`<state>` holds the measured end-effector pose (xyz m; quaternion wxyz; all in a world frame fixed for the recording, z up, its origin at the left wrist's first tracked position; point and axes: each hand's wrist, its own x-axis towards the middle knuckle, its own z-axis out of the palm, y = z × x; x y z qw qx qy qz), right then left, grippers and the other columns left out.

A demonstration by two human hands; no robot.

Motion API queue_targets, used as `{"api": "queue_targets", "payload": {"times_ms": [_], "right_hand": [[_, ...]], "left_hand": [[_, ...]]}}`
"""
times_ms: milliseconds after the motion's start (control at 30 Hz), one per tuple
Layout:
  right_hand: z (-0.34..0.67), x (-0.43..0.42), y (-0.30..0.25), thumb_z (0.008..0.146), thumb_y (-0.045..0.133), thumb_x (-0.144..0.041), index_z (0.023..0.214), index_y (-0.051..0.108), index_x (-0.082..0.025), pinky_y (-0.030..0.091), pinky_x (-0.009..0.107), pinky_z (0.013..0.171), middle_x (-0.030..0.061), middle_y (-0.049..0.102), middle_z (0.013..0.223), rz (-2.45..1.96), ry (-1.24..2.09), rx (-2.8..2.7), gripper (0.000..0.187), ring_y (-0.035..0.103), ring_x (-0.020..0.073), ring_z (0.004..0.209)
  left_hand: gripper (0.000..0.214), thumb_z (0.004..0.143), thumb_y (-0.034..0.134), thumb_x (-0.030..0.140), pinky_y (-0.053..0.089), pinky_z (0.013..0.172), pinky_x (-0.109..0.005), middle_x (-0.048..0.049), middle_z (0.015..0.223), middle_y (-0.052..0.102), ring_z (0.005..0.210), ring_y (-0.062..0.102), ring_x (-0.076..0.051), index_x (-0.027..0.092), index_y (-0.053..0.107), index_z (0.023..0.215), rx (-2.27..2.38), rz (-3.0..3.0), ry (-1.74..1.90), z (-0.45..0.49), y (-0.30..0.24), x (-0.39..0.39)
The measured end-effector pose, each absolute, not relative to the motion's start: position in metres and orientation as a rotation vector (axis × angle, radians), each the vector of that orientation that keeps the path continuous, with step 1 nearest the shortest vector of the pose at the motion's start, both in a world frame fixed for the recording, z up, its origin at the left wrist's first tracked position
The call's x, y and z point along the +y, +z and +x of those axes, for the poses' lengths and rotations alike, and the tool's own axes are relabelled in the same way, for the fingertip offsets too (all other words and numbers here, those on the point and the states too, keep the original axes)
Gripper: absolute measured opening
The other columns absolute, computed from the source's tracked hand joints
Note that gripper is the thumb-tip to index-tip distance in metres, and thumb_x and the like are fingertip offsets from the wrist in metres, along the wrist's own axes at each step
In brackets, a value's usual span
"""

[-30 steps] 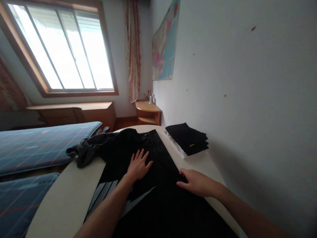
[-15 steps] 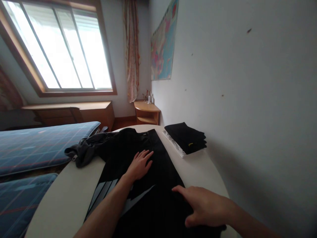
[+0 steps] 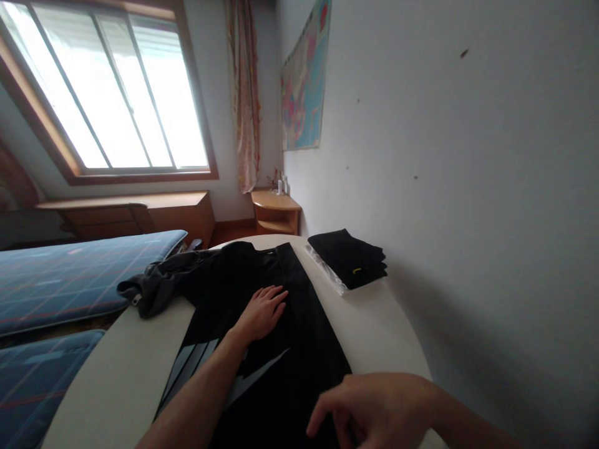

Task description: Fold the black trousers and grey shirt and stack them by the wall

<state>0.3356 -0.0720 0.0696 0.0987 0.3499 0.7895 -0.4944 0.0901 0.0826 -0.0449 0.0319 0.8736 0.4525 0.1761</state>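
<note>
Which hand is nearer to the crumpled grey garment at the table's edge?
Left. The left hand lies flat on the black garment, just right of the grey garment; the right hand is at the near right edge.

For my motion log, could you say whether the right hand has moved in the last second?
Yes. The right hand has slid along the black garment toward the person, farther from the folded stack.
</note>
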Motion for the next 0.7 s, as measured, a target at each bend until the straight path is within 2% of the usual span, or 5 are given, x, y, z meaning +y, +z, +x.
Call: {"api": "queue_targets", "payload": {"times_ms": [133, 300, 433, 567, 700], "right_hand": [[0.327, -0.069, 0.053, 0.085, 0.065, -0.039, 0.113, 0.066, -0.024, 0.039, 0.024, 0.063, -0.0003, 0.069, 0.08, 1.573, -0.885, 2.648, 0.031, 0.062, 0.016, 0.071], [0.319, -0.072, 0.051, 0.077, 0.068, -0.061, 0.091, 0.069, -0.02, 0.038, 0.028, 0.06, 0.0055, 0.072, 0.082, 1.708, -0.607, 2.525, 0.043, 0.067, 0.024, 0.074], [0.318, -0.079, 0.059, 0.071, 0.072, -0.063, 0.087, 0.072, -0.019, 0.042, 0.029, 0.06, 0.0077, 0.074, 0.081, 1.641, -0.614, 2.423, 0.046, 0.07, 0.0277, 0.076], [0.311, -0.082, 0.052, 0.079, 0.065, -0.052, 0.089, 0.074, -0.014, 0.047, 0.034, 0.067, 0.0141, 0.075, 0.087, 1.661, -0.469, 2.385, 0.04, 0.072, 0.0324, 0.082], [0.306, -0.081, 0.044, 0.083, 0.055, -0.031, 0.084, 0.075, -0.016, 0.046, 0.032, 0.067, 0.0129, 0.075, 0.085, 1.694, -0.425, 2.44, 0.025, 0.072, 0.0284, 0.08]], "left_hand": [[0.043, 0.102, 0.039, 0.036, 0.032, 0.115, -0.047, -0.0043, 0.147, 0.052, 0.137, 0.044, -0.025, 0.033, 0.052, 0.143, 1.36, 2.733, 0.548, 0.091, -0.043, 0.081], [0.039, 0.101, 0.04, 0.031, 0.034, 0.115, -0.047, -0.0051, 0.143, 0.056, 0.133, 0.049, -0.025, 0.028, 0.059, 0.136, 1.337, 2.787, 0.552, 0.092, -0.041, 0.081], [0.039, 0.101, 0.04, 0.028, 0.039, 0.112, -0.045, -0.0072, 0.135, 0.061, 0.125, 0.054, -0.024, 0.022, 0.06, 0.134, 1.301, 2.791, 0.607, 0.093, -0.04, 0.082], [0.039, 0.101, 0.039, 0.028, 0.043, 0.109, -0.043, -0.0074, 0.133, 0.061, 0.122, 0.056, -0.023, 0.022, 0.059, 0.134, 1.282, 2.773, 0.703, 0.095, -0.04, 0.084], [0.04, 0.102, 0.037, 0.028, 0.045, 0.105, -0.042, -0.0077, 0.134, 0.06, 0.118, 0.058, -0.022, 0.022, 0.058, 0.135, 1.322, 2.725, 0.785, 0.096, -0.04, 0.085]]}}
